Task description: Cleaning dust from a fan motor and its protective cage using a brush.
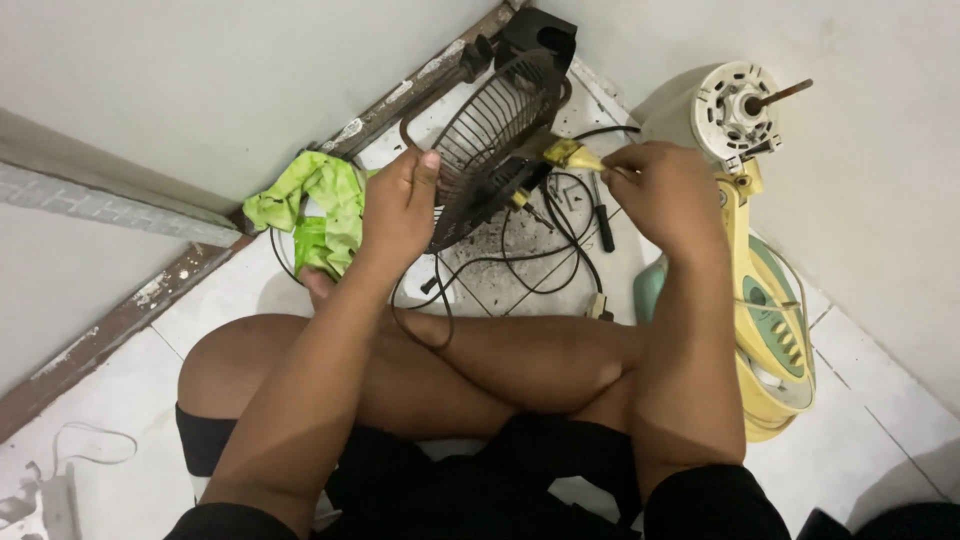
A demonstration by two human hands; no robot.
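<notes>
My left hand (398,205) gripped the rim of the dark wire fan guard (493,140), which stood tilted on the tiled floor (880,420) before my crossed legs. My right hand (668,195) pinched a yellow rag (572,154) against it. The yellow fan body (765,300) lay at my right, a green cloth (315,210) at my left.

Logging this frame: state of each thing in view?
left hand: gripping the grille's rim
right hand: fingers pinched on yellow brush
fan grille: detached, dusty, held tilted
yellow brush: against the grille
fan body: lying down, motor shaft bare
green cloth: crumpled on floor
</notes>
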